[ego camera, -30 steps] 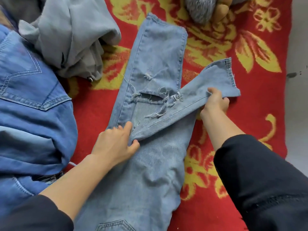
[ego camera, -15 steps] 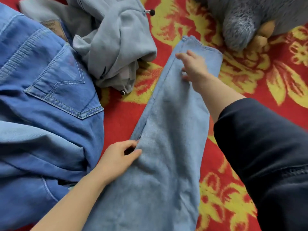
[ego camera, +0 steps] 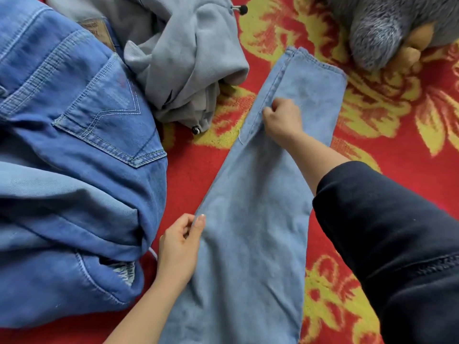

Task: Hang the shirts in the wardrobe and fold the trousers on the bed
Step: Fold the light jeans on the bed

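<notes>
On the red blanket (ego camera: 198, 170) the light jeans (ego camera: 260, 219) lie long, legs together. The left hand (ego camera: 178, 249) pinches their edge; the right hand (ego camera: 282, 119) seems curled, pressing. Folding remains; darker jeans (ego camera: 74, 145) wait.

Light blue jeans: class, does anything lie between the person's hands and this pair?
Nothing visible does. The left hand rests at the left edge of the light blue jeans and the right hand presses directly on the upper leg. The grey garment and darker jeans lie apart to the left.
</notes>
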`<state>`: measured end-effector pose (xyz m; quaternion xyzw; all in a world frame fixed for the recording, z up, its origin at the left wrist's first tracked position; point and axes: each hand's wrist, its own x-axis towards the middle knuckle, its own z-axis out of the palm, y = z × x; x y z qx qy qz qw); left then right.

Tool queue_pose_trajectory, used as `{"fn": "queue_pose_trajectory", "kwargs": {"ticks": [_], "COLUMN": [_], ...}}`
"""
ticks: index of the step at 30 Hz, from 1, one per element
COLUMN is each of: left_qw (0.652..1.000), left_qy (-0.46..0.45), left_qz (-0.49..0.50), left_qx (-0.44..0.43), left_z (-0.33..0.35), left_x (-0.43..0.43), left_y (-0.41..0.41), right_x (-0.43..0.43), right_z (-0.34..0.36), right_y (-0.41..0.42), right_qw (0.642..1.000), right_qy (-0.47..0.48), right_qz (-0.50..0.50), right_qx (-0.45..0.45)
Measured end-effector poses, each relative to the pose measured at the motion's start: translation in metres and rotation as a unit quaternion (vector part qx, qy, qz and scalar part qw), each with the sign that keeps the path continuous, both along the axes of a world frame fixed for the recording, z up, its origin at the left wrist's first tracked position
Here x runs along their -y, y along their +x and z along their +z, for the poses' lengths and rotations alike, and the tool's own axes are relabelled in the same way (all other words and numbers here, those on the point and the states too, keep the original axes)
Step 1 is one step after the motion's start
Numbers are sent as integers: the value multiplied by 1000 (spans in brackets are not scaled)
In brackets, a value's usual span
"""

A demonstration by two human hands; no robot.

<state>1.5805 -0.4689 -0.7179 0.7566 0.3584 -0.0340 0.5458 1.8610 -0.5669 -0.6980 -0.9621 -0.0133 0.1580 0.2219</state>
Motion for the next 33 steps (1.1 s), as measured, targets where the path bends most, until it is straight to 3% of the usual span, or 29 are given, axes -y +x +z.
{"fn": "queue_pose_trajectory", "kwargs": {"ticks": [3,7,19,25,29,33], "left_qw": [998,996,977,964,961,935], "left_qy": [50,81,135,143,136,125], "left_qz": [-20,2,-123,-110,-104,-217], "left_qx": [-17,-25,-109,-194,-216,-251], "left_z": [-4,4,9,16,24,23], "left_x": [1,6,-5,-22,-23,-33], "left_y": [-2,-7,-140,-208,-232,-240], "right_x": [0,16,88,89,86,77], "right_z": [-2,-4,-4,-3,8,17], "right_y": [-10,-52,-319,-414,-466,-513], "right_qw": [999,989,987,987,990,922], "right_qy": [46,-59,-85,-93,-62,35], "right_qz": [27,130,95,88,-74,-355], "right_qx": [6,-44,-94,-102,-99,-150]}}
